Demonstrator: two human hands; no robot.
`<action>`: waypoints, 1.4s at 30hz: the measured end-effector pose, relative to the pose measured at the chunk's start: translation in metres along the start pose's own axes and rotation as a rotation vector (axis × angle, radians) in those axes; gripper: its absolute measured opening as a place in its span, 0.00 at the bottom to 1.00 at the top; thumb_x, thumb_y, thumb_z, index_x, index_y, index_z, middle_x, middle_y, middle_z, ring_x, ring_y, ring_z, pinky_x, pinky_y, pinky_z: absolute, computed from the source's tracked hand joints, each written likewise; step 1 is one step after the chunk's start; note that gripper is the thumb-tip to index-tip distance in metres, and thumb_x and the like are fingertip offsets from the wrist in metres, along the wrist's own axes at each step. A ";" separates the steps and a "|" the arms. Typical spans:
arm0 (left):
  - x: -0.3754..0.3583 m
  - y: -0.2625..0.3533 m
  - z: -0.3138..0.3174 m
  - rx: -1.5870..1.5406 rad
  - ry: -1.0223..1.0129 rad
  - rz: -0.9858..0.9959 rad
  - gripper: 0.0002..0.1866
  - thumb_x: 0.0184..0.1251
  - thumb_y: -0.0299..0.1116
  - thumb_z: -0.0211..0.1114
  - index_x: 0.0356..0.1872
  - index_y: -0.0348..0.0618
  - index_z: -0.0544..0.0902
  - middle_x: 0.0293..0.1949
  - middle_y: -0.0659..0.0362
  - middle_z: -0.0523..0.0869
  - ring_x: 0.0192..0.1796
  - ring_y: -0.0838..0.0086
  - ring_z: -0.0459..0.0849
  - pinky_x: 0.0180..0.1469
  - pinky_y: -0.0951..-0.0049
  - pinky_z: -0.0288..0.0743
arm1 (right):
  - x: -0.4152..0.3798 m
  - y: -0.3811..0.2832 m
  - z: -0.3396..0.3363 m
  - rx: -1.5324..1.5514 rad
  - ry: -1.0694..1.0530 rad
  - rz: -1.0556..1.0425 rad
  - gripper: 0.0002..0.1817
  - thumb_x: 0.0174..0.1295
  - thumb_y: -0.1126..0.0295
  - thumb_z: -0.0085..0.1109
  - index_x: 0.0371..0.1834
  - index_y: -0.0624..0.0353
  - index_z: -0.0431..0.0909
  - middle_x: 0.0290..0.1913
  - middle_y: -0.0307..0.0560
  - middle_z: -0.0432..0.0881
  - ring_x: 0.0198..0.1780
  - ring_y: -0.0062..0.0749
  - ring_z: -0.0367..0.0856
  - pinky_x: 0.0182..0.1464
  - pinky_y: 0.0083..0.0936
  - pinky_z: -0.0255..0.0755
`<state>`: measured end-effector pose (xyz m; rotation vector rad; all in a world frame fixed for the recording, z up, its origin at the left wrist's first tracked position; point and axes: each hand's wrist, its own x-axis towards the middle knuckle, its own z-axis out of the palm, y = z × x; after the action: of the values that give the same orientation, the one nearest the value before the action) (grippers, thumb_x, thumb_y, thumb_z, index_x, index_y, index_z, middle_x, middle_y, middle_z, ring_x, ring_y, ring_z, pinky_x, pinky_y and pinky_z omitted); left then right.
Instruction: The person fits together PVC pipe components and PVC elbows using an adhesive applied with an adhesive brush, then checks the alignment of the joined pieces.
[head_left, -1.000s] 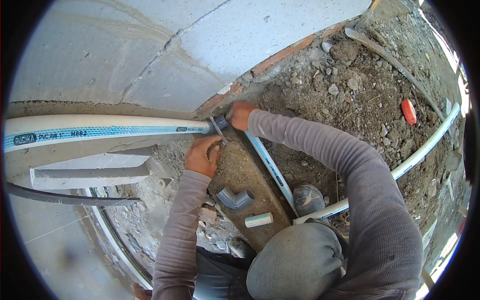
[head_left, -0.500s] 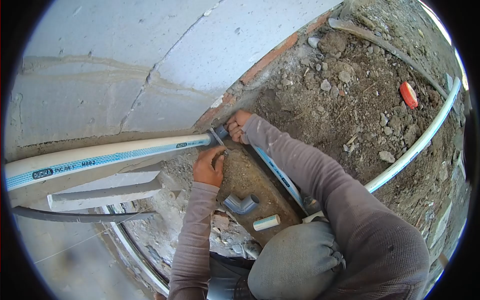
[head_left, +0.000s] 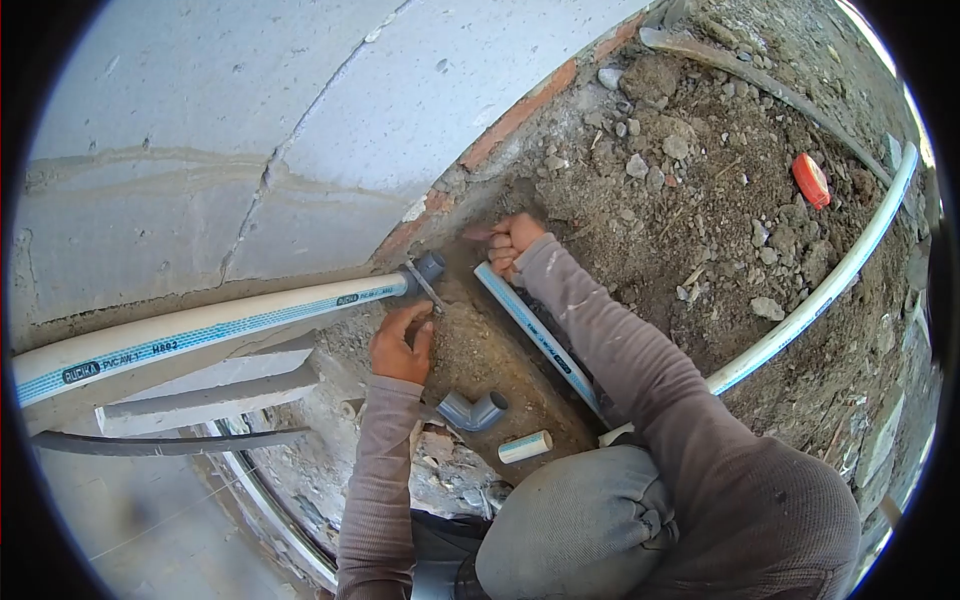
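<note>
My left hand (head_left: 402, 343) is beside a grey pipe fitting (head_left: 428, 267) on the end of a long white PVC pipe (head_left: 230, 318). Its thumb and forefinger are apart, with the fingertips near the lower end of a thin strip (head_left: 420, 285) crossing the fitting. My right hand (head_left: 517, 243) is over the soil by the wall's foot, its fingers curled and partly blurred; what they hold, if anything, I cannot make out. Just below them lies the upper end of a second blue-striped white pipe (head_left: 540, 333) set in a narrow trench, apart from the fitting's open mouth.
A grey elbow fitting (head_left: 472, 411) and a short white pipe offcut (head_left: 525, 447) lie on the dirt before my knee. A curved white pipe (head_left: 820, 295) and a red roll (head_left: 810, 181) rest on rubble at right. The block wall (head_left: 200, 130) rises behind the fitting.
My right hand has moved away from the fitting, up and to the right, uncovering its mouth and the second pipe's end. My left hand has drawn slightly back from the strip.
</note>
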<state>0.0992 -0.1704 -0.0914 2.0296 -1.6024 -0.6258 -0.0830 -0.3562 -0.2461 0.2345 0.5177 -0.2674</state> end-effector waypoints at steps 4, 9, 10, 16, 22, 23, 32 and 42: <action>-0.005 -0.008 0.003 -0.019 0.002 -0.040 0.18 0.64 0.20 0.72 0.55 0.43 0.89 0.49 0.52 0.91 0.48 0.63 0.93 0.53 0.64 0.85 | -0.040 0.023 0.044 -1.319 0.218 -0.486 0.23 0.74 0.71 0.49 0.70 0.59 0.78 0.31 0.43 0.89 0.26 0.32 0.84 0.30 0.33 0.78; 0.008 0.008 0.003 -0.001 0.026 0.015 0.17 0.65 0.21 0.72 0.55 0.42 0.88 0.47 0.51 0.92 0.47 0.63 0.93 0.52 0.65 0.86 | -0.038 0.008 0.058 -2.635 0.174 -0.575 0.25 0.69 0.71 0.57 0.70 0.43 0.81 0.56 0.60 0.88 0.56 0.52 0.89 0.51 0.48 0.85; 0.008 0.009 0.003 -0.001 0.028 0.018 0.17 0.65 0.21 0.72 0.55 0.42 0.88 0.47 0.51 0.92 0.47 0.63 0.93 0.52 0.65 0.86 | -0.025 0.003 0.048 -2.732 0.003 -0.777 0.25 0.68 0.70 0.59 0.69 0.45 0.82 0.53 0.58 0.89 0.56 0.51 0.89 0.51 0.47 0.86; 0.007 0.013 0.002 0.029 0.000 -0.011 0.16 0.66 0.22 0.72 0.55 0.41 0.88 0.46 0.50 0.92 0.46 0.62 0.92 0.52 0.64 0.85 | 0.013 -0.007 0.037 -2.842 -0.494 -1.383 0.25 0.64 0.66 0.59 0.67 0.49 0.83 0.46 0.54 0.89 0.47 0.48 0.92 0.46 0.41 0.88; 0.009 0.011 0.003 0.034 -0.015 0.006 0.15 0.66 0.23 0.72 0.54 0.41 0.89 0.45 0.50 0.92 0.45 0.61 0.92 0.51 0.64 0.85 | 0.022 0.011 0.043 -2.874 -0.272 -0.994 0.20 0.61 0.69 0.64 0.57 0.51 0.88 0.43 0.54 0.90 0.41 0.49 0.92 0.45 0.42 0.87; 0.007 0.010 0.001 0.041 -0.016 0.007 0.15 0.66 0.23 0.72 0.54 0.40 0.88 0.45 0.50 0.92 0.45 0.64 0.92 0.52 0.65 0.85 | 0.027 0.014 0.050 -2.770 -0.212 -0.733 0.18 0.59 0.70 0.65 0.54 0.52 0.89 0.42 0.55 0.90 0.42 0.50 0.92 0.47 0.43 0.86; 0.009 0.015 0.000 0.041 -0.027 -0.017 0.15 0.68 0.23 0.71 0.55 0.38 0.88 0.45 0.51 0.93 0.46 0.67 0.92 0.53 0.67 0.84 | 0.034 0.046 0.054 -2.324 0.382 -0.672 0.16 0.64 0.70 0.57 0.51 0.52 0.90 0.52 0.50 0.92 0.49 0.51 0.91 0.52 0.37 0.83; 0.006 0.007 0.006 0.006 -0.027 -0.007 0.16 0.67 0.24 0.72 0.55 0.39 0.88 0.45 0.50 0.92 0.44 0.63 0.92 0.51 0.64 0.85 | 0.076 0.036 0.046 0.306 0.319 0.013 0.16 0.79 0.64 0.39 0.42 0.60 0.76 0.17 0.29 0.64 0.15 0.23 0.59 0.18 0.27 0.54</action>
<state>0.0911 -0.1778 -0.0916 2.0401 -1.6151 -0.6538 0.0122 -0.3503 -0.2407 0.5840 0.7904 -0.2977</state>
